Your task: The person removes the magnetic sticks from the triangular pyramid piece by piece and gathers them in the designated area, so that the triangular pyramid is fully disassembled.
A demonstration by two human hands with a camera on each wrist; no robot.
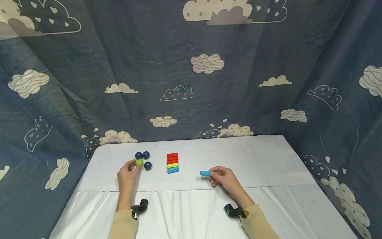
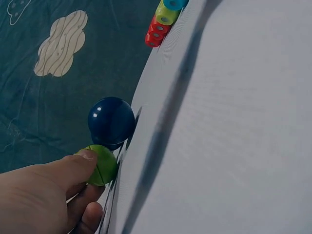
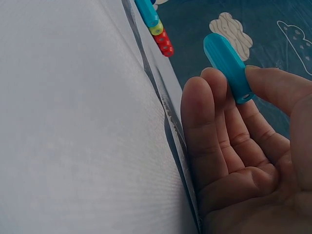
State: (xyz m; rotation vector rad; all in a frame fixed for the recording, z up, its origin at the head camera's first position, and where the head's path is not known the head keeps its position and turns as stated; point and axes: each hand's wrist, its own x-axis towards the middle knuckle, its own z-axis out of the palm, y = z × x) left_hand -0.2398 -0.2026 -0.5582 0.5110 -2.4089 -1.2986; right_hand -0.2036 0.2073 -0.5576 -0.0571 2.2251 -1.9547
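My left hand [image 1: 127, 176] pinches a green ball [image 1: 139, 162] between thumb and fingers, at the left of the white table. Close by it are several dark blue balls [image 1: 147, 165]; in the left wrist view one blue ball [image 2: 111, 121] sits just beyond the green ball [image 2: 103, 165]. My right hand [image 1: 225, 179] holds a light blue rounded stick [image 1: 205, 173] by one end, thumb against fingertips. The right wrist view shows a small hole in the near end of that blue stick [image 3: 228, 66]. Between the hands lies a row of similar sticks: red [image 1: 172, 158], yellow-green [image 1: 172, 165] and blue [image 1: 173, 170].
A white cloth covers the table [image 1: 253, 159], with a fold line running across it near the front. Dark blue curtains [image 1: 167, 73] printed with clouds stand behind and at both sides. A black camera mount is strapped on each wrist.
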